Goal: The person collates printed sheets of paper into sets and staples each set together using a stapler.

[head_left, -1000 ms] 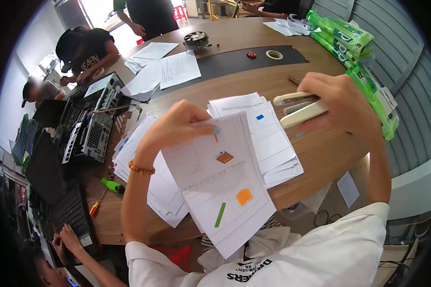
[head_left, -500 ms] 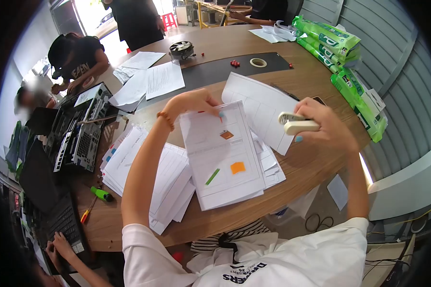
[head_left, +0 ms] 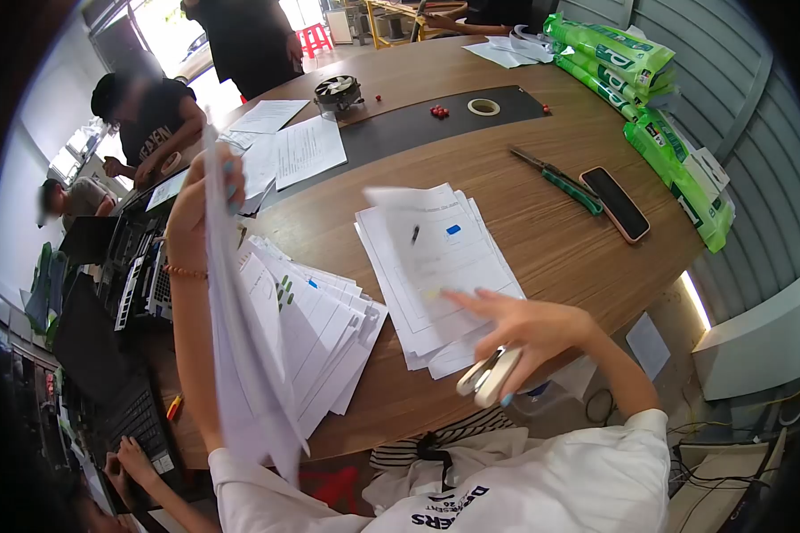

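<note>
head view: left hand point(head_left: 189, 202) pinches raised sheets point(head_left: 233, 355), right hand point(head_left: 540, 329) grips a stapler point(head_left: 489, 377)

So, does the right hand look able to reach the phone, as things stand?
Probably yes: only tabletop seems to lie between the right hand and the phone, though that hand is holding the stapler.

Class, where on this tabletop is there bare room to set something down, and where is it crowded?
Bare wood lies between the right paper stack and the green-handled tool and phone; another bare strip runs between that stack and the dark mat. The left is crowded: the left paper pile, computer unit and keyboard sit close together.
</note>
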`<state>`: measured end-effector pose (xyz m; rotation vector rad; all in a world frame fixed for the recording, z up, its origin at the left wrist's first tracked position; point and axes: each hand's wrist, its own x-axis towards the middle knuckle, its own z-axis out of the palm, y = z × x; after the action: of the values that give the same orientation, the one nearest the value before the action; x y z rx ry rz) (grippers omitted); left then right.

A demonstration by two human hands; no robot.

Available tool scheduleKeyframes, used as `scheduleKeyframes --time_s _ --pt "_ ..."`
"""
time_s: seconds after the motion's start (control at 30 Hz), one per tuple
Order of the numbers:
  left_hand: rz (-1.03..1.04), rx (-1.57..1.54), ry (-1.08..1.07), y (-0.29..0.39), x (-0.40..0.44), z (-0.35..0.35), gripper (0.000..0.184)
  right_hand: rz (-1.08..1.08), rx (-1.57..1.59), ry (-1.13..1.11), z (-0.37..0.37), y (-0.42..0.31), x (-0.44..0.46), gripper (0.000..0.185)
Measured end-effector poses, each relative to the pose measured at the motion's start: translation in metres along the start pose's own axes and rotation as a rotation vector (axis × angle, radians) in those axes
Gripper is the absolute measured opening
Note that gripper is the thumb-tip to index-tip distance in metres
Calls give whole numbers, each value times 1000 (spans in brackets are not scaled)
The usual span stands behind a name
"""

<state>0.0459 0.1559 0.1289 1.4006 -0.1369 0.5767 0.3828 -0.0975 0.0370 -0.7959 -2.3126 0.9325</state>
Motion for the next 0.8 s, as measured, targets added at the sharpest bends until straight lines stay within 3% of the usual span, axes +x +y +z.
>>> scheduleKeyframes --time_s 0.03,0.1,0.13,0.23,0.27,0.33,0.37,0.43,0.5,0.53,0.6,0.7,0.8 --pt "-73 193 304 -9 11 10 18 20 -150 -136 8 0 5 45" --pt "-239 502 482 -26 44 24 31 41 -308 -276 14 1 9 46" --pt "-331 616 355 -37 64 21 38 39 -332 -263 15 1 10 46" --pt "-497 940 315 -89 99 44 28 79 -343 -236 17 -10 3 44" --pt "-466 1083 42 -119 112 18 31 118 -320 -202 18 -16 -2 43" --pt "-650 1372 -235 -166 119 15 26 112 -234 -252 15 -36 -13 42" --pt "-493 1215 9 -217 105 -14 25 108 -134 -286 13 -48 -19 42" --pt "-600 1080 54 -194 107 13 31 27 -108 -226 14 -67 -35 41" --pt "-601 1486 89 -184 100 27 45 -7 -26 -197 12 -78 -47 41" --pt "-625 1479 106 -182 97 27 45 -19 -6 -199 12 -82 -50 42" --pt "-470 1552 292 -166 94 18 52 -42 -6 -170 8 -94 -45 43" --pt "-410 1620 348 -98 64 26 44 40 10 -90 -5 -97 -31 43" --pt "-385 1663 324 -34 -1 27 32 246 -445 255 -3 -83 -3 46"
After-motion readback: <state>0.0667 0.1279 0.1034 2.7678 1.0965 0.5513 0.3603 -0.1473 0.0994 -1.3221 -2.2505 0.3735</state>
